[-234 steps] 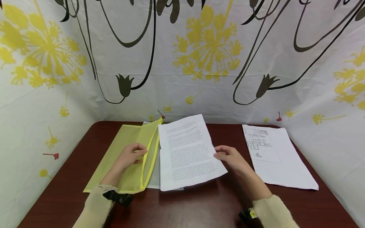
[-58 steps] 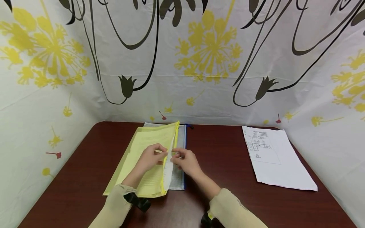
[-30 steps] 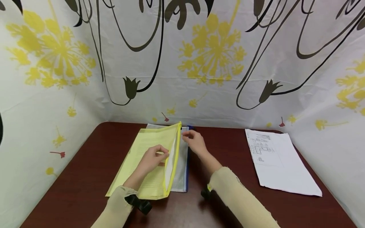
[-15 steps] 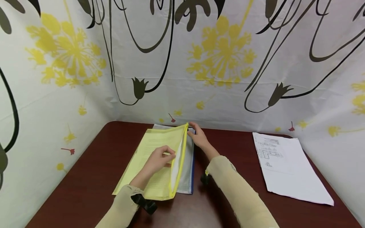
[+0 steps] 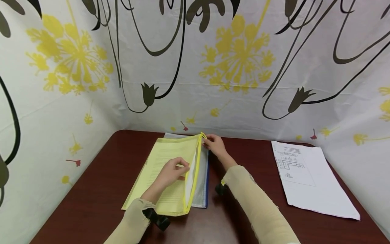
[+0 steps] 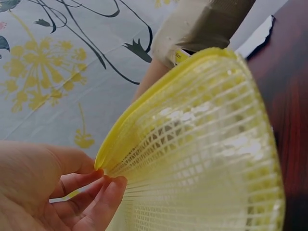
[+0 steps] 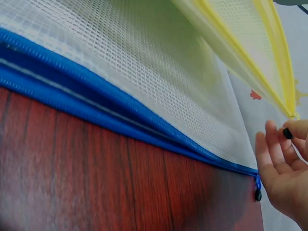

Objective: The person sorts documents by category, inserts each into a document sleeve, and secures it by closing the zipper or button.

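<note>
A translucent yellow mesh zipper pouch [image 5: 158, 152] lies at the left middle of the table, its zipped side facing right and gaping. Printed sheets [image 5: 190, 176] sit inside, white through the gap and lined with text through the mesh. My left hand [image 5: 173, 171] pinches the upper lip of the opening midway and lifts it; the left wrist view shows thumb and fingers on the yellow edge [image 6: 126, 120]. At the far corner my right hand [image 5: 217, 145] pinches the pouch's zipper pull [image 7: 288, 133], whose black tip shows by the thumb.
Under the yellow pouch lies a clear mesh pouch [image 5: 201, 189] with a blue zipper [image 7: 120, 106], partly unzipped, its pull [image 7: 258, 194] hanging at the far end. A stack of paper [image 5: 310, 183] with a diagram rests at the right. A patterned cloth [image 5: 243, 112] rises behind the table.
The printed sheets have gone from the right hand into the yellow pouch. The right hand has moved away to the pouch's far corner and now pinches the zipper pull. The left hand keeps the lip lifted.
</note>
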{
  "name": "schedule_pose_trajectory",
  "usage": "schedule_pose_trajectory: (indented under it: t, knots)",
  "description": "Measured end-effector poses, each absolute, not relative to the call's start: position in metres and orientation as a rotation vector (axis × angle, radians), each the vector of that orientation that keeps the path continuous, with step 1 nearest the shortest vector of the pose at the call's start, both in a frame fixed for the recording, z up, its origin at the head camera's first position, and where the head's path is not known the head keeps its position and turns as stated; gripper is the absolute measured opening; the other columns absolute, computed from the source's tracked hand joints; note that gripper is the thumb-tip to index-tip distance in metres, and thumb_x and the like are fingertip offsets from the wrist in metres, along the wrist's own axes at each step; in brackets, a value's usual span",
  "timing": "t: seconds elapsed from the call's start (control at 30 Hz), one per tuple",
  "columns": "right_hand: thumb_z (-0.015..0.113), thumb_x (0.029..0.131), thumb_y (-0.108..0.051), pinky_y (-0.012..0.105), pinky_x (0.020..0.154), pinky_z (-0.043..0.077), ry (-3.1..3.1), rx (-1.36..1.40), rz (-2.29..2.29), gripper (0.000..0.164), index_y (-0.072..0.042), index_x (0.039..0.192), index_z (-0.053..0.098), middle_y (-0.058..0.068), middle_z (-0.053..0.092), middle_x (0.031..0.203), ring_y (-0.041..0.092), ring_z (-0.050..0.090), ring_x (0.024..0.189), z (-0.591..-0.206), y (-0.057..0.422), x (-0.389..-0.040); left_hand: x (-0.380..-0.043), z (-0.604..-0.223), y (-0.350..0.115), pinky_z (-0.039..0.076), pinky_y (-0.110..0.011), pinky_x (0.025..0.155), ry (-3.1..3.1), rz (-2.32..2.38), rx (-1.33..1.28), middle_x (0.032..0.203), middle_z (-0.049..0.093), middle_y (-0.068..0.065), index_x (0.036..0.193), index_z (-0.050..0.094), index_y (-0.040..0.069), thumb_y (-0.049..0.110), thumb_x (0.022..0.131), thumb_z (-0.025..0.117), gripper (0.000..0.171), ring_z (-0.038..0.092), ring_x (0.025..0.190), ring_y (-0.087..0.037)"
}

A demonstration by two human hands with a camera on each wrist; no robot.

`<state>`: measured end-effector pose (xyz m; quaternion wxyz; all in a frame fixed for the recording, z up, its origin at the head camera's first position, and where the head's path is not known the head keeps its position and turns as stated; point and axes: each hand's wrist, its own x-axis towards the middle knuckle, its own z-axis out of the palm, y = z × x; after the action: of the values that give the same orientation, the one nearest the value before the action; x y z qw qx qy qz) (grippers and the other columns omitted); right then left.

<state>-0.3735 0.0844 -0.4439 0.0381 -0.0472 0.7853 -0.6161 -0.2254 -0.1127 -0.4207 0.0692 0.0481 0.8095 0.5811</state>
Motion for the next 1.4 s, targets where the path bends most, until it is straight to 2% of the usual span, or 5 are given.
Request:
schedule_pose_trajectory:
  t: [0.17,0.4,0.63,1.03,1.4]
  knots:
    - [0.058,0.100,-0.007,0.043,0.091,0.061,2.393,-0.048,-1.972,0.026,0.005,0.122,0.064,0.022,0.068,0.110,0.017,0.069,0.086,-0.442,0.094,-0.372,-0.226,-0.425,-0.109,0.063,-0.032,0.069,2.461,1.702,0.111,0.117,0.067,-0.014,0.097,0.063,0.003,0.012,0.098,0.062,0.009,0.069,0.087,-0.017]
    - [0.061,0.098,-0.006,0.042,0.089,0.061,2.449,-0.012,-1.960,0.020,0.004,0.114,0.068,0.015,0.069,0.101,0.024,0.070,0.089,-0.445,0.106,-0.370,-0.229,-0.440,-0.103,0.063,-0.029,0.069,2.474,1.596,0.134,0.119,0.065,-0.018,0.100,0.063,0.002,0.010,0.098,0.061,0.009,0.070,0.092,-0.023]
    - [0.063,0.095,-0.001,0.036,0.086,0.062,2.443,0.020,-1.899,0.019,0.004,0.113,0.069,0.022,0.068,0.115,0.024,0.072,0.092,-0.451,0.115,-0.366,-0.232,-0.442,-0.096,0.063,-0.030,0.070,2.419,1.461,0.110,0.106,0.062,-0.015,0.104,0.057,-0.001,0.009,0.095,0.064,0.015,0.066,0.082,-0.020]
    - [0.064,0.094,-0.002,0.034,0.086,0.062,2.371,0.089,-1.908,0.021,0.007,0.113,0.070,0.025,0.068,0.118,0.022,0.074,0.093,-0.456,0.117,-0.360,-0.281,-0.423,-0.093,0.057,-0.041,0.087,2.587,1.324,0.231,0.119,0.066,-0.014,0.111,0.063,0.005,0.020,0.099,0.061,0.020,0.066,0.105,-0.028]
    - [0.068,0.090,0.002,0.030,0.081,0.063,2.405,0.079,-1.879,0.021,0.005,0.110,0.072,0.025,0.070,0.113,0.018,0.073,0.087,-0.459,0.117,-0.355,-0.330,-0.431,-0.086,0.044,-0.050,0.112,2.698,1.413,0.345,0.139,0.061,-0.012,0.129,0.064,0.008,0.019,0.100,0.059,0.031,0.051,0.135,-0.034]
